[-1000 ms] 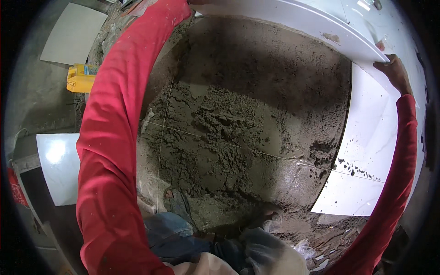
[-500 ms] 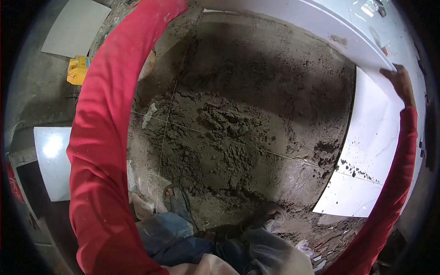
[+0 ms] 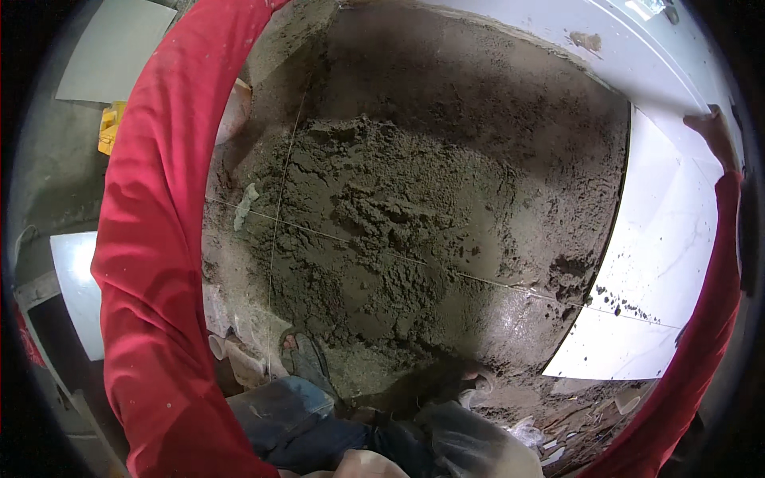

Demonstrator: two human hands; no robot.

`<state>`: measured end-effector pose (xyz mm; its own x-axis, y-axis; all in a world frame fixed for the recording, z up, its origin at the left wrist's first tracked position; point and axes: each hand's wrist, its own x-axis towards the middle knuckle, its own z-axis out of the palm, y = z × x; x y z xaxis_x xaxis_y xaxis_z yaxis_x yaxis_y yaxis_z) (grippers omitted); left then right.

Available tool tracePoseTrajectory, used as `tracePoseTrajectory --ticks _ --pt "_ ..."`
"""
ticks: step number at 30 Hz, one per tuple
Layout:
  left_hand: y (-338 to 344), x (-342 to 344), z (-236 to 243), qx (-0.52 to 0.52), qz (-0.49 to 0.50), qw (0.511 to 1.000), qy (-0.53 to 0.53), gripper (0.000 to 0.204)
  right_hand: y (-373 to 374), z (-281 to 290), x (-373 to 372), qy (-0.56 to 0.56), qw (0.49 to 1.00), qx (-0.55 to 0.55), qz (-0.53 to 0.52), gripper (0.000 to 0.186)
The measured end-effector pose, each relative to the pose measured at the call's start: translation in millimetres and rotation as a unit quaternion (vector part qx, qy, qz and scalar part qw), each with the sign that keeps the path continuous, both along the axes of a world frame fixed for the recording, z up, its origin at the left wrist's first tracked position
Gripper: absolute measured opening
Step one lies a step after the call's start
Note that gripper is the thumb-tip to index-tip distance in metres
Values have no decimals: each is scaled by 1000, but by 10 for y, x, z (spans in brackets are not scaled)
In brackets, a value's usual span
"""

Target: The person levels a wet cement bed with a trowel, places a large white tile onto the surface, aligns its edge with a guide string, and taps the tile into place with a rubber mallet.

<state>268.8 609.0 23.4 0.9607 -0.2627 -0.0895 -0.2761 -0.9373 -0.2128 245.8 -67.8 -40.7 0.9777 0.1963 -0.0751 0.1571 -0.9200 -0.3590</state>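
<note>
A large white tile spans the far right, raised at an angle beyond the mortar, with a grey-brown smear on its face. My right hand is closed on its right corner, thumb along the edge. The red sleeve of my left arm stretches up to the top edge, where the left hand lies outside the picture. Between my arms spreads a bed of rough, damp grey mortar, lumpy in the middle and smoother at the far side. Taut strings cross above it.
Laid white tiles with mortar crumbs border the bed on the right. At left are a yellow container, a pale tile and another glossy tile. My sandalled foot stands at the near edge; debris lies at lower right.
My right hand and the tile corner have shifted slightly right and up in the picture. The left arm has moved left, its hand passing out of view. The whole view has also shifted slightly.
</note>
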Motion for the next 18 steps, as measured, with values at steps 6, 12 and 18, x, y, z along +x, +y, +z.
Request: tracePoseTrajectory --ticks 6,12,18 --pt "209 41 57 -42 -40 997 60 54 500 256 -124 18 998 -60 -13 38" --pt "204 -14 63 -53 -11 996 75 56 478 379 -99 37 997 -73 3 33" --pt "330 -109 -20 -44 -32 998 18 63 640 251 -276 -31 997 -57 -42 37"
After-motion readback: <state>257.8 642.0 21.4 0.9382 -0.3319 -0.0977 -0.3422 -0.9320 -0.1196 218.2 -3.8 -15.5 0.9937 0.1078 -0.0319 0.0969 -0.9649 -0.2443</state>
